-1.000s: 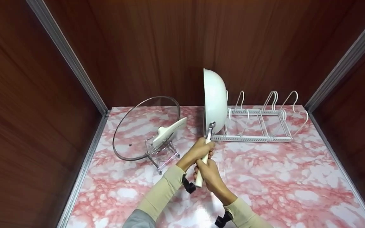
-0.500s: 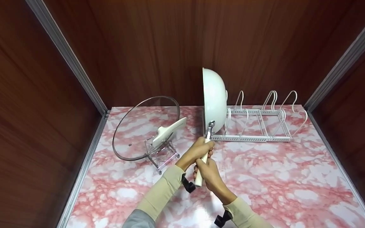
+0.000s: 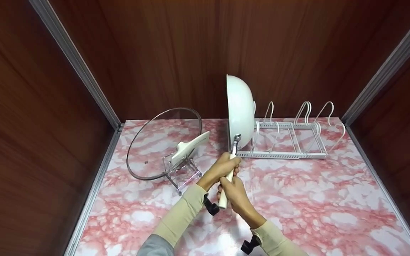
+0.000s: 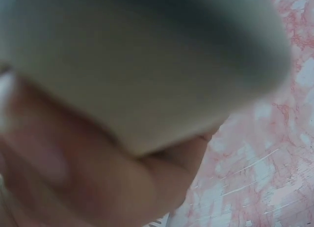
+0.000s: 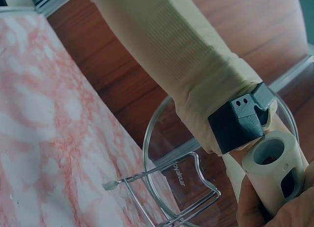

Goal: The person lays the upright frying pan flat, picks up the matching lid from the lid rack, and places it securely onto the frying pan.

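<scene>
A pale white wok [image 3: 240,106] stands on its side at the left end of a white wire rack [image 3: 279,155], its open face turned left. My left hand [image 3: 224,166] grips its cream handle [image 3: 223,200] close to the metal joint. Just below, my right hand [image 3: 237,193] holds the same handle near its free end. In the right wrist view the handle's hollow end [image 5: 271,170] sticks out past my right fingers [image 5: 299,212]. The left wrist view is filled by the blurred handle [image 4: 147,80] with curled fingers [image 4: 113,173] beneath it.
Left of my hands, a glass lid [image 3: 146,174] with a cream handle [image 3: 189,147] leans in a small chrome stand [image 3: 180,186]. Several wire dividers [image 3: 306,112] rise from the rack on the right. Brown wood-grain panels [image 3: 176,53] wall in the marbled pink tabletop [image 3: 297,202].
The wok has shifted very slightly up and to the left in the head view, both hands moving with its handle. The lid and its stand stay put.
</scene>
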The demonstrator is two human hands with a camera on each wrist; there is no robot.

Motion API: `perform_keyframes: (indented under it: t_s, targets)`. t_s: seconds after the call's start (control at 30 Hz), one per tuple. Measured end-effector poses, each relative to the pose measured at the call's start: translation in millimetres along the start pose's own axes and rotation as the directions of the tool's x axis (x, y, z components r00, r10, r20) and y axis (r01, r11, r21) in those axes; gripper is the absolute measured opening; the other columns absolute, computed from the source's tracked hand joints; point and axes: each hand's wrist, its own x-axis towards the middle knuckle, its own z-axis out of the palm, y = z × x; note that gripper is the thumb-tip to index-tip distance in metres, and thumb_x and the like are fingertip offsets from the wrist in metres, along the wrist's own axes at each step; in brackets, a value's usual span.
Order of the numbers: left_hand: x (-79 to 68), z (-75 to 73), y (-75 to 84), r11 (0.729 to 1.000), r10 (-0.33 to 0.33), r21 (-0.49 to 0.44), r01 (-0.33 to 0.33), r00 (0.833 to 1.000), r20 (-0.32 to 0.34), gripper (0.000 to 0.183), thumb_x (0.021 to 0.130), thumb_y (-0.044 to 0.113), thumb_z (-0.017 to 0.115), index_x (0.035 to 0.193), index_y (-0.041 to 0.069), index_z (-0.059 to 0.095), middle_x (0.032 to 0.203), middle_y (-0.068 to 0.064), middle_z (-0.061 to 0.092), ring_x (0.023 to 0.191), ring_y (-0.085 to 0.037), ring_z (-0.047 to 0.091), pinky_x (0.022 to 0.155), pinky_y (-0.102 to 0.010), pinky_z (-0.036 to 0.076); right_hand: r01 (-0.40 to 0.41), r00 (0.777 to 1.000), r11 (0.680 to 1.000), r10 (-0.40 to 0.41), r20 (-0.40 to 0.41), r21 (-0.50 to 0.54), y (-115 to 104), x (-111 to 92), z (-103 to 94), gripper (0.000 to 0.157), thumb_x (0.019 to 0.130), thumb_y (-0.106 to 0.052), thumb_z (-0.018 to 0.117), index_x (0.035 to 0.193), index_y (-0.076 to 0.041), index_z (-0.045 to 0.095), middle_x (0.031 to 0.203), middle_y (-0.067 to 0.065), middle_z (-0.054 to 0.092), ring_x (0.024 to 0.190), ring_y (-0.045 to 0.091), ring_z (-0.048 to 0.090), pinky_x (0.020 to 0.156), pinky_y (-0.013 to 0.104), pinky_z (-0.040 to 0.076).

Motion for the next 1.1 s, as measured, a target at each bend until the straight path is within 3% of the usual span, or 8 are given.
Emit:
perform_keyframes:
  t_s: [0.53,0.87,1.1]
  targets:
    - [1.4,-0.4,3.3,1.0,-0.005,-0.018,0.005,1.0,0.003,0.025,0.098,0.007,0.053,0.074,0.014,0.051,0.059,0.004,0.05,0.049,-0.005,0.048,0.048,-0.018,0.043,0.017,1.0,1.0,-0.017,-0.003,-0.019,-4.9,-1.5,0.8,0.004,0.096,-0.007,0.051,0.093,-0.006,0.049,0.061,0.0,0.049,0.044,0.009,0.05,0.043,0.027,0.049]
    - [0.7,-1.8,4.1,0.999,0.033,0.01,-0.034,0.999,0.016,0.029,0.098,0.007,0.052,0.07,0.015,0.049,0.059,0.004,0.05,0.05,-0.005,0.048,0.049,-0.018,0.042,0.009,1.0,1.0,-0.009,0.012,-0.002,-6.3,-1.0,1.2,0.007,0.096,-0.005,0.049,0.089,-0.008,0.049,0.061,-0.001,0.049,0.044,0.008,0.05,0.044,0.026,0.048]
    - [1.1,0.0,4.7,1.0,0.002,-0.027,-0.002,1.0,0.002,0.027,0.097,0.006,0.052,0.072,0.015,0.05,0.059,0.004,0.049,0.049,-0.005,0.047,0.048,-0.018,0.043,0.008,1.0,1.0,-0.008,0.012,-0.011,-7.0,-2.2,1.3,0.006,0.096,-0.006,0.049,0.09,-0.007,0.048,0.061,0.0,0.049,0.044,0.009,0.051,0.043,0.026,0.049]
